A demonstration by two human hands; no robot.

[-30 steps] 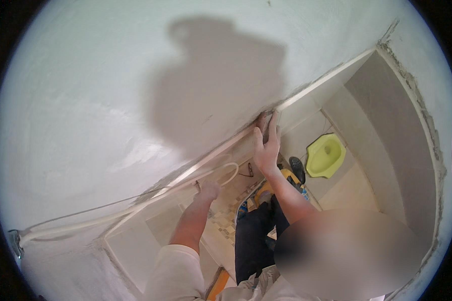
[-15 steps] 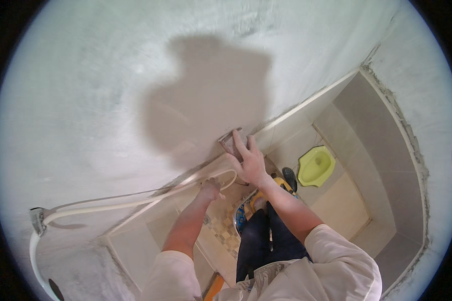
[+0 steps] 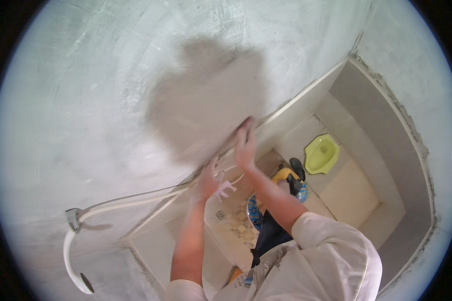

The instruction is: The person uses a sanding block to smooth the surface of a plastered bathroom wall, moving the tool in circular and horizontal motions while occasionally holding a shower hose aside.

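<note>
My right hand (image 3: 244,150) presses a flat, dusty, dark-edged sanding pad (image 3: 247,122) against the grey plastered wall (image 3: 206,100), just above the tile edge. Only the rim of the pad shows; my fingers lie over the rest. My left hand (image 3: 206,183) is lower and to the left, fingers stretched up along the wall and slightly blurred. It is beside the white shower hose (image 3: 130,204); whether it touches the hose I cannot tell. A small pale pink pronged thing (image 3: 226,189) shows next to this hand.
A white shower head (image 3: 74,266) hangs from a wall bracket (image 3: 74,219) at left. Below are a yellow-green squat toilet (image 3: 322,154), a blue-patterned stool or basin (image 3: 255,210) by my legs, and mosaic floor tiles (image 3: 238,228). Tiled walls (image 3: 381,135) enclose the right side.
My right hand has moved slightly up and right, turning the pad edge-on to view. My left hand has risen to the wall and its curled fingers have straightened. The view has shifted.
</note>
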